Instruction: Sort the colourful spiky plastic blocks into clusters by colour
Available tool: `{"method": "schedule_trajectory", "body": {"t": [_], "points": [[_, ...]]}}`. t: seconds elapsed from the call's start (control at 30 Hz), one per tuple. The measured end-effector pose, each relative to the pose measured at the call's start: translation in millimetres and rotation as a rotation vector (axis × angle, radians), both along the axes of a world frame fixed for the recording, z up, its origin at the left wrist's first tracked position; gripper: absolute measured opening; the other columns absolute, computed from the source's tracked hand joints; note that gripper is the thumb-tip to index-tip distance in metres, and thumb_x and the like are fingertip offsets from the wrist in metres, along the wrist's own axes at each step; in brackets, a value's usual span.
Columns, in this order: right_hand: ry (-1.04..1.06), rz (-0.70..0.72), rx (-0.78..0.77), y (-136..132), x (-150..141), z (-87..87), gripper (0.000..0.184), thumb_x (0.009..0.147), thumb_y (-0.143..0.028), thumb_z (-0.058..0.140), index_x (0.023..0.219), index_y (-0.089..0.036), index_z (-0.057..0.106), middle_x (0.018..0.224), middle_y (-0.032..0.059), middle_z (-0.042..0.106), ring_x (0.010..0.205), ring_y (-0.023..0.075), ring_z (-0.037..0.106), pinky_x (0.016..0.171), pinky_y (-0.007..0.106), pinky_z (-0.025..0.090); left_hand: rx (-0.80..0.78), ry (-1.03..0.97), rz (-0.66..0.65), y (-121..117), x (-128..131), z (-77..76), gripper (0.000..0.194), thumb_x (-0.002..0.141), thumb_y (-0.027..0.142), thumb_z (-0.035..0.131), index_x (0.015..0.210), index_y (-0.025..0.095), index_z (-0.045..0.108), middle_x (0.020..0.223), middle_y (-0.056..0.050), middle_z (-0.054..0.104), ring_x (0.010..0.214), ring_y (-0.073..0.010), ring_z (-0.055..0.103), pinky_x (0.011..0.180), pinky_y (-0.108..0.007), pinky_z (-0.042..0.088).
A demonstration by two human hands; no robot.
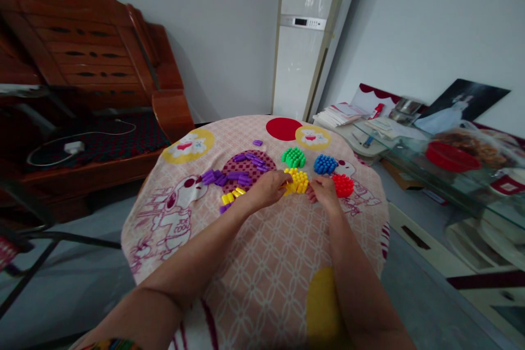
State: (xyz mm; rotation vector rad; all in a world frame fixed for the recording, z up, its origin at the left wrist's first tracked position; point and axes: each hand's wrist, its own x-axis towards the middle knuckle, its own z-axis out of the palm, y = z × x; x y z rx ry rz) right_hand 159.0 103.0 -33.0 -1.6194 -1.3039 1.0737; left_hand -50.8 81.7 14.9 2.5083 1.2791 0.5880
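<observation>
At the center of the frame, the left hand and right hand touch opposite sides of the yellow pegs on the table, fingers curled; whether either grips one, I cannot tell. Green pegs and blue pegs stand just above, red pegs beside the right hand, purple pegs to the left.

Pink tablecloth (red and yellow circles, white lattice).

Nothing reads for sure. Lettering on the cloth dog print and marks on the AC panel too small.
</observation>
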Motion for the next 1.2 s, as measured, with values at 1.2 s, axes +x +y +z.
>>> {"method": "schedule_trajectory", "body": {"t": [1.2], "points": [[-0.008, 0.017, 0.02, 0, 0, -2.1, 0.018, 0.085, -0.019, 0.049, 0.069, -0.02, 0.057, 0.053, -0.002, 0.062, 0.043, 0.0151, 0.059, 0.037, 0.022, 0.047, -0.033, -0.1, 0.205, -8, 10, -43.7, 0.009, 0.076, 0.015, 0.058, 0.084, 0.017, 0.06, 0.076, -0.003, 0.066, 0.066, -0.0142, 0.058, 0.061, -0.024, 0.038]]}}
